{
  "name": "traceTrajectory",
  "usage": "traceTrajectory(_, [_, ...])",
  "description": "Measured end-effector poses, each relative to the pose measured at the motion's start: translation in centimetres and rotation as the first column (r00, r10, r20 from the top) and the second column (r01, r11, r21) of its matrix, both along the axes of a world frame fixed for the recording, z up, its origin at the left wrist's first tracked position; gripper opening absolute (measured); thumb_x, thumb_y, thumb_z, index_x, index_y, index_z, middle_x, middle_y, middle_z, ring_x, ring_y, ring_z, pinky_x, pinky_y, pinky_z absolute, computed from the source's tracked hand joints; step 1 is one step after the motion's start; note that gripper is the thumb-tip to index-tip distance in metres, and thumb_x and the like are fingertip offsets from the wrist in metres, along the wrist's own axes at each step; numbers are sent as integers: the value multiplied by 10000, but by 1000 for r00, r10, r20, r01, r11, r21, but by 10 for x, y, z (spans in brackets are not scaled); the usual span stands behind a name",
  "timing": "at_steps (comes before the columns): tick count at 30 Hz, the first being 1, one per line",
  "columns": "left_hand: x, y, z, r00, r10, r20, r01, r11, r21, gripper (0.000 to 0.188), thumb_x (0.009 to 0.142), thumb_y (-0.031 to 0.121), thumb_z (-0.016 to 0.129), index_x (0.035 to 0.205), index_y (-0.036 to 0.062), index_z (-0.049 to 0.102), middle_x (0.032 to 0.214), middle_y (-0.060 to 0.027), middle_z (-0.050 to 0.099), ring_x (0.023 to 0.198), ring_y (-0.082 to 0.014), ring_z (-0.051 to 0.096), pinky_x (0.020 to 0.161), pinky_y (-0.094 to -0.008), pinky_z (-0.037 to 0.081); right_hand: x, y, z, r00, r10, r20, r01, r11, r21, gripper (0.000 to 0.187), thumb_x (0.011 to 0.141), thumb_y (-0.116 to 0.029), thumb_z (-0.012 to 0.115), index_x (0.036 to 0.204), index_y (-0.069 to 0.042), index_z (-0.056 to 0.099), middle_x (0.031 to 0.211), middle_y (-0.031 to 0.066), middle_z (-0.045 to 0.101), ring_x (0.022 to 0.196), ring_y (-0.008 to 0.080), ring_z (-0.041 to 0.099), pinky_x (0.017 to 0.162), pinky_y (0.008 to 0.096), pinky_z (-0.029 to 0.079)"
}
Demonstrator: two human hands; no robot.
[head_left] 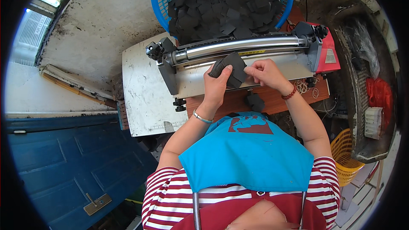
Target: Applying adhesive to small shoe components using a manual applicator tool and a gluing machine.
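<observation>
As a left hand (219, 80) grips a stack of thin dark pieces (233, 70), thumb pressed across the top and fingers wrapped around the fanned left edge, a right hand (265, 72) meets the stack's right side. The right thumb and forefinger are pinched together at that edge; whether they have hold of a piece, one cannot tell. The stack is held over the light metal bed (194, 83) of a bench machine, just in front of its shiny roller (247, 47), which runs between two dark end brackets with black knobs. A red housing (328, 55) caps the machine's right end. Behind the roller, a blue basket (156, 0) brims with loose dark squares (226, 6). Nearer the person, a reddish-brown tabletop (202, 103) shows below the bed, with pale looped bands (301, 86) toward its right side. A silver bangle (202, 117) circles the left wrist, a red beaded bracelet (290, 93) the right. The person wears a bright blue apron (247, 162) over a red-and-white striped top (164, 191). To the right, a yellow basket (341, 153) stands beside a grimy trough (360, 145) holding a red plastic bag (379, 98); at lower left is a blue door (64, 153).
</observation>
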State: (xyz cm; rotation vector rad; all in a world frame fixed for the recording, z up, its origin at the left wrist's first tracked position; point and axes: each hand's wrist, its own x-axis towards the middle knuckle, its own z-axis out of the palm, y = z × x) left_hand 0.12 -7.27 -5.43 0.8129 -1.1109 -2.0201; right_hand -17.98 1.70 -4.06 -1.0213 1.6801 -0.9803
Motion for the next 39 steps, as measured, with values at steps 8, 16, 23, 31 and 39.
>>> traceTrajectory(8, [6,-2,2,999,8,-34,-4,996,92,195,901,132,637,1041,-2,625,928,-28,645,794,-84,596,706,-236,517,5,6,-6,991,33,131,-26,998,-58,292,933,-303,624,798,-45,648,589,-24,563,486,22,478,439,174,381])
traceTrajectory(16, [7,1,9,999,20,-49,-14,992,127,172,900,127,631,1020,4,643,940,-32,655,826,-91,600,739,-249,511,7,8,-4,986,53,159,-41,996,-73,274,919,-293,634,781,-57,642,607,-19,582,503,21,490,454,169,391])
traceTrajectory(23, [12,-10,-8,998,70,-3,-70,997,34,185,899,118,632,1032,-10,638,947,-35,655,834,-93,595,748,-250,501,-43,14,-11,1000,-28,5,26,975,222,293,852,-220,601,636,-24,598,514,29,569,381,89,503,355,227,385])
traceTrajectory(31, [-4,0,0,1000,7,10,-7,1000,13,190,901,129,633,1034,-7,635,941,-28,652,833,-89,592,746,-245,500,-9,2,-5,998,-52,35,52,999,-9,402,925,-379,605,741,-23,631,573,18,592,433,64,502,410,214,390])
traceTrajectory(39, [6,-7,1,1000,-11,-22,13,995,99,186,907,130,611,1048,20,663,955,-22,663,837,-96,609,725,-255,522,-32,20,-1,987,17,158,-30,997,78,297,926,-283,617,734,-57,633,582,1,597,429,34,476,410,177,362])
